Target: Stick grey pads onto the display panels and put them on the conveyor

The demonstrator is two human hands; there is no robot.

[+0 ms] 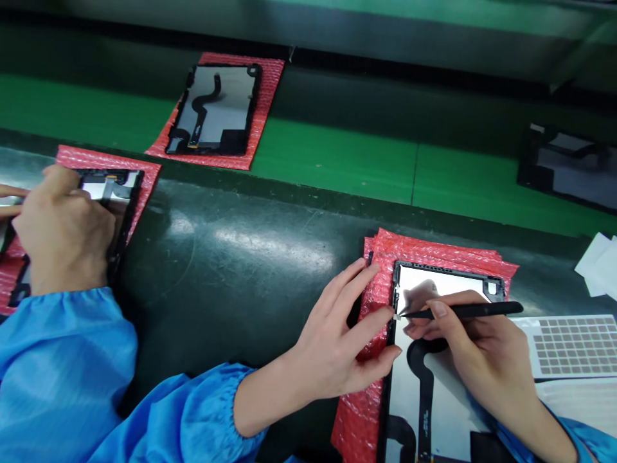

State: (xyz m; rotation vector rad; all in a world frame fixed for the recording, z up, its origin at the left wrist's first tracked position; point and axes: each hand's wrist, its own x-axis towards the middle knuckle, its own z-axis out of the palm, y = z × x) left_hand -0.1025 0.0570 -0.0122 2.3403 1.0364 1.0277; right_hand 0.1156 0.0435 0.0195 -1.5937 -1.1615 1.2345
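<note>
My right hand grips black tweezers between thumb and fingers. Their tip meets a small whitish piece at the left edge of a screen panel. That panel has a dark frame, a silvery back and a curved black ribbon cable. My left hand lies over the panel's left edge, fingers apart, with the index fingertip beside the tweezer tip. Red bubble wrap is layered under the panel.
At left, a co-worker's hand works over another panel on red wrap. One more panel lies on the green strip behind, and a dark one sits far right. White label sheets and paper pieces are at right.
</note>
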